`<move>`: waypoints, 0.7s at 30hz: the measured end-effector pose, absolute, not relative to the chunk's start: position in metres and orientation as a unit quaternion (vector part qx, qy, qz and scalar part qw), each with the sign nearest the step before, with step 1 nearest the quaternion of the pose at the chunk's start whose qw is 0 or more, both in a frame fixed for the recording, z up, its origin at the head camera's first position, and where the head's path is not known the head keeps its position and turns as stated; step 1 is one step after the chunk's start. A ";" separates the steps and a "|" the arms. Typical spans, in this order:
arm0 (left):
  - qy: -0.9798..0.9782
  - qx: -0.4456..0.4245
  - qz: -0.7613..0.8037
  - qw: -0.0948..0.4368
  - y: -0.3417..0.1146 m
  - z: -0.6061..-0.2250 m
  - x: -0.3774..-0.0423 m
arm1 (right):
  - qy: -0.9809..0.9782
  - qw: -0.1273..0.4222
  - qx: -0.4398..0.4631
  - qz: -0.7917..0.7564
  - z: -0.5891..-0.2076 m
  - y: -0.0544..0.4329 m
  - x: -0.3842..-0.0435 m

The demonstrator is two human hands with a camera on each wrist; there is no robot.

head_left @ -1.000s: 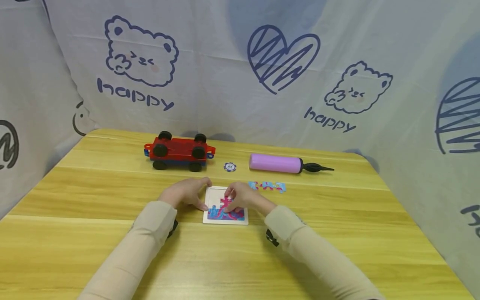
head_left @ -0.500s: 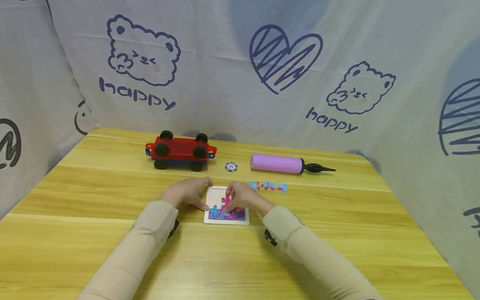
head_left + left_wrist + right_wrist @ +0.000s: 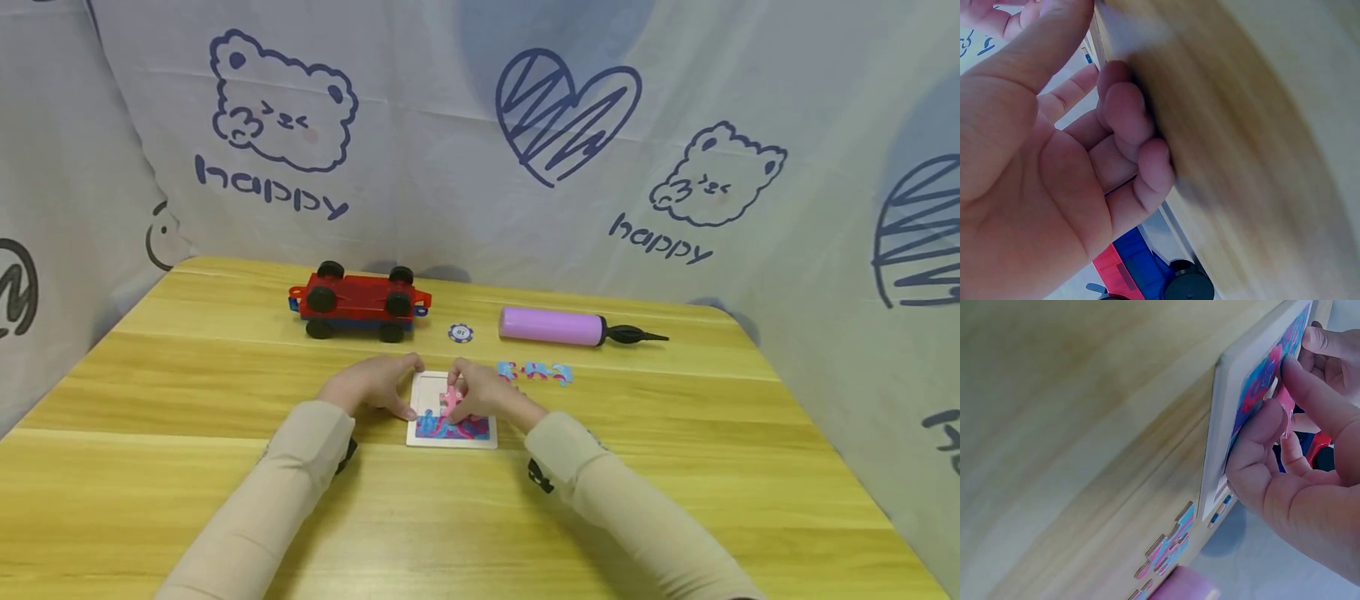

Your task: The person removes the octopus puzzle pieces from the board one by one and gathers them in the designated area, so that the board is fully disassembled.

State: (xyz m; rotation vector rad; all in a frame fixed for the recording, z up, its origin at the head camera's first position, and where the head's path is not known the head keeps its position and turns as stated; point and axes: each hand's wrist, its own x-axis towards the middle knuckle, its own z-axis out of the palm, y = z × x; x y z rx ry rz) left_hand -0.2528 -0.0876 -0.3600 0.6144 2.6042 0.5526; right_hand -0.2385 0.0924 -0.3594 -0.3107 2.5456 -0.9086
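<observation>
A square white puzzle tray (image 3: pixel 450 444) lies on the table, its near half filled with blue, purple and pink picture pieces. My right hand (image 3: pixel 483 390) pinches a pink puzzle piece (image 3: pixel 450 398) between thumb and fingertips, tilted over the assembled part. From the side, the right wrist view has this pink piece (image 3: pixel 1285 403) between the fingers, close to the tray face. My left hand (image 3: pixel 367 383) rests along the tray's left side, thumb on the rim and index finger near the far corner. Its other fingers (image 3: pixel 1125 115) bend loosely at the table.
Several loose puzzle pieces (image 3: pixel 536 372) lie beyond the right hand. Farther back are a red and blue toy wagon (image 3: pixel 360 300) with black wheels, a round chip (image 3: pixel 461 333) marked 10 and a purple hand pump (image 3: pixel 551 327). A printed curtain (image 3: pixel 427 167) hangs behind the table.
The pink piece has tilted up and now looks paler, and the right fingertips have risen slightly. The left hand and tray have kept their place.
</observation>
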 end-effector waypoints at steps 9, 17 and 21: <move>0.932 0.223 0.199 0.204 -0.088 -0.359 -0.253 | 0.891 0.230 -0.099 -0.378 -0.360 0.096 -0.243; 0.932 0.235 0.193 0.197 -0.090 -0.366 -0.258 | 0.870 0.231 -0.096 -0.425 -0.362 0.102 -0.245; 0.934 0.223 0.192 0.201 -0.088 -0.361 -0.254 | 0.858 0.232 -0.095 -0.448 -0.362 0.106 -0.245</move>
